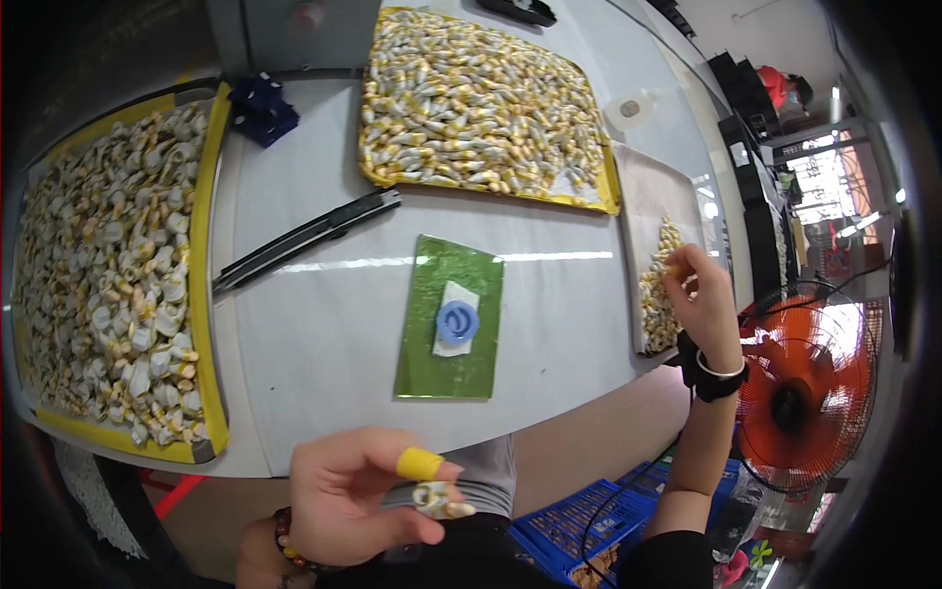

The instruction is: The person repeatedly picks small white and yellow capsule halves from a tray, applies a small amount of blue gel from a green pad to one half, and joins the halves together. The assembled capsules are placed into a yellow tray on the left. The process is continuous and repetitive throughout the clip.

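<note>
Near the front edge of the table my left hand (343, 491) pinches a small white-and-gold hollow piece (432, 500) between thumb and forefinger. Yellow tape (420, 462) wraps that forefinger. On the right, my right hand (708, 306) reaches into a pale shallow tray (648, 182), its fingers bent together at a heap of small white-and-yellow pieces (655, 312). What its fingertips hold is too small to make out. Between my hands and farther back lies a green rectangular board (446, 371), bearing a white slip (455, 292) and a round blue piece (458, 323) with a curved groove.
A yellow-rimmed tray (211, 294) of white pieces stands left; another yellow-edged tray (579, 204) of slender pieces is at the back. A black bar (309, 236), dark blue cloth (263, 108) and clear bottle (631, 108) lie around. Blue crates (579, 520) and an orange fan (805, 378) are at right.
</note>
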Motion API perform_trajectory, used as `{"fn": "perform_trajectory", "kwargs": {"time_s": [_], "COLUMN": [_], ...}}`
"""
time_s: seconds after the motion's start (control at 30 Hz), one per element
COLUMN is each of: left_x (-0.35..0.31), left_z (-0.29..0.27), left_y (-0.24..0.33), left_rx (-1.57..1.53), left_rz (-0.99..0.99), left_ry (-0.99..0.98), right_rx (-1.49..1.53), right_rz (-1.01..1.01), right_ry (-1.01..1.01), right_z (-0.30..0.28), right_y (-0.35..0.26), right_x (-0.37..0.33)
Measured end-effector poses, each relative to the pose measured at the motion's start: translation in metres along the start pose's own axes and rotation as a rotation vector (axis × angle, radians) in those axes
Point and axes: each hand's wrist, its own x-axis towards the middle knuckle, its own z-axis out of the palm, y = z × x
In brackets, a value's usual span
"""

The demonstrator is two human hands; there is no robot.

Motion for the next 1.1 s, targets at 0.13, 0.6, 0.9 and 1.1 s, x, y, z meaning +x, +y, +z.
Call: {"fn": "perform_trajectory", "kwargs": {"time_s": [0.13,0.6,0.9,1.1], "left_x": [-0.001,0.001,-0.003,-0.006], "left_z": [-0.009,-0.014,-0.016,-0.006], "left_y": [-0.002,0.0,0.001,0.005], "left_rx": [-0.057,-0.103,-0.105,-0.02], "left_rz": [0.019,0.0,-0.002,-0.015], "left_ry": [-0.103,-0.133,-0.212,-0.007], "right_rx": [-0.036,0.419,0.371,0.292], "right_rz": [-0.057,-0.258,-0.723,-0.763], "right_ry": [-0.053,-0.019,-0.211,-0.234], "right_z": [-0.003,-0.003,0.035,0.04], "right_y": [0.006,-0.061,-0.137,-0.145], "right_x": [0.003,-0.003,0.021,0.021]}}
